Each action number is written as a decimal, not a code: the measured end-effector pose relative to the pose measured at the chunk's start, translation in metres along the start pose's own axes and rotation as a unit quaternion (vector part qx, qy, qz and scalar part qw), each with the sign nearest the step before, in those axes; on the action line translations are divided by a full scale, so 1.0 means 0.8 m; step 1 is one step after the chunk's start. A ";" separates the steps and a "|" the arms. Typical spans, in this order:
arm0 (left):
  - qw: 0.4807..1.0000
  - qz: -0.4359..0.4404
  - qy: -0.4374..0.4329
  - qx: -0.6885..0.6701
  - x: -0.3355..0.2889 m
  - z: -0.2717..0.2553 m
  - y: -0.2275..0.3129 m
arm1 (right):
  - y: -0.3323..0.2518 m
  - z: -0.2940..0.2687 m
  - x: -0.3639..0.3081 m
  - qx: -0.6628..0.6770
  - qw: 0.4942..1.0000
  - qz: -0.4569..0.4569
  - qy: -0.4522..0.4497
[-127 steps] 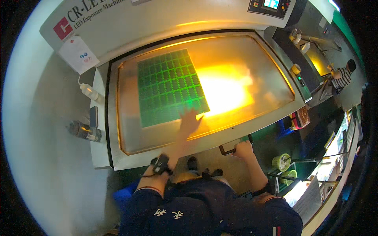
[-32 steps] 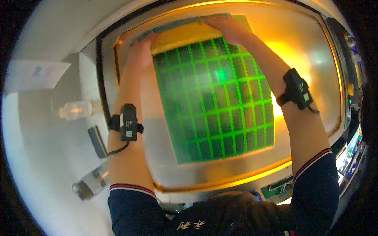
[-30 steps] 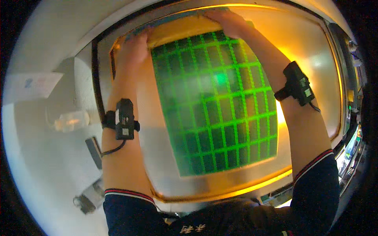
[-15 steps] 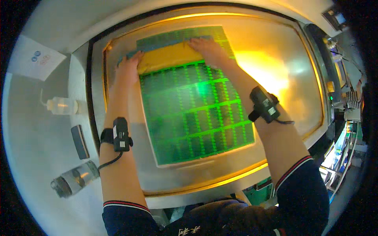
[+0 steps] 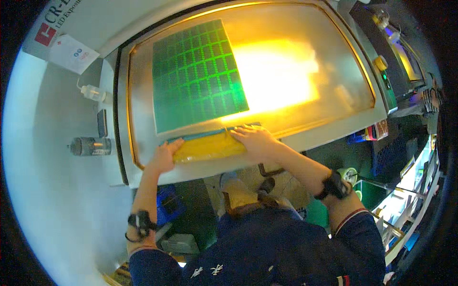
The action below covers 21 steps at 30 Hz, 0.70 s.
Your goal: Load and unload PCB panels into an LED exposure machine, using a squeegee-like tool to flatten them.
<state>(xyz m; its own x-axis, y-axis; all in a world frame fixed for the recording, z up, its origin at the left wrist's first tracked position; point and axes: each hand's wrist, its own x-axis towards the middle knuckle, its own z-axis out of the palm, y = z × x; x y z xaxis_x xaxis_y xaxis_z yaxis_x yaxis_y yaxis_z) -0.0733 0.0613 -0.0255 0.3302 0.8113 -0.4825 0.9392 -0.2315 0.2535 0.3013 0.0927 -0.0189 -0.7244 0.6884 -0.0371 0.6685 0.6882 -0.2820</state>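
Observation:
A wide yellow strip with a blue far edge point(image 5: 210, 147), looking like a long scraper, lies across the near rim of the machine bed. My left hand point(image 5: 164, 156) is closed on its left end. My right hand point(image 5: 256, 143) grips the right part, fingers bent over the blue edge. Just beyond the strip, apart from it, a green circuit panel point(image 5: 198, 78) with a grid of dark blocks rests flat on the bed. The strip hides what is directly beneath it.
A raised golden border runs round the metallic bed point(image 5: 329, 112), where a bright yellow glare sits right of the panel. On the left ledge stand a squeeze bottle point(image 5: 94, 93), a dark flat object point(image 5: 102, 123) and a clear bottle point(image 5: 89, 146). A rack point(image 5: 405, 205) is at right.
Both hands have drawn the yellow strip toward me, from the panel's far part to past its near edge. The whole panel now shows. My view has shifted back.

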 end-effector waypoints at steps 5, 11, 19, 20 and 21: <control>0.994 -0.028 -0.087 -0.063 0.004 0.013 0.073 | 0.038 0.000 -0.056 0.040 0.992 0.050 -0.104; 0.995 -0.016 0.077 0.068 0.121 -0.032 0.092 | 0.146 -0.012 -0.004 -0.007 0.998 0.069 -0.004; 0.989 0.023 0.138 -0.055 0.427 -0.198 -0.066 | 0.381 -0.057 0.302 -0.050 0.997 0.045 0.034; 0.986 -0.020 0.165 0.001 0.465 -0.219 -0.068 | 0.413 -0.058 0.333 -0.073 0.995 0.046 0.042; 0.978 -0.062 0.193 0.057 0.502 -0.241 -0.068 | 0.443 -0.061 0.365 -0.096 0.993 0.047 0.050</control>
<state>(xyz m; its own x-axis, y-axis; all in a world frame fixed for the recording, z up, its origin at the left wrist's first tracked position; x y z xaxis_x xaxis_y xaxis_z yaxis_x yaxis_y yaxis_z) -0.0103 0.5032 -0.0711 0.1732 0.9740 -0.1459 0.9816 -0.1585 0.1068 0.3351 0.5489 -0.0827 -0.6440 0.7638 0.0432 0.7586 0.6449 -0.0929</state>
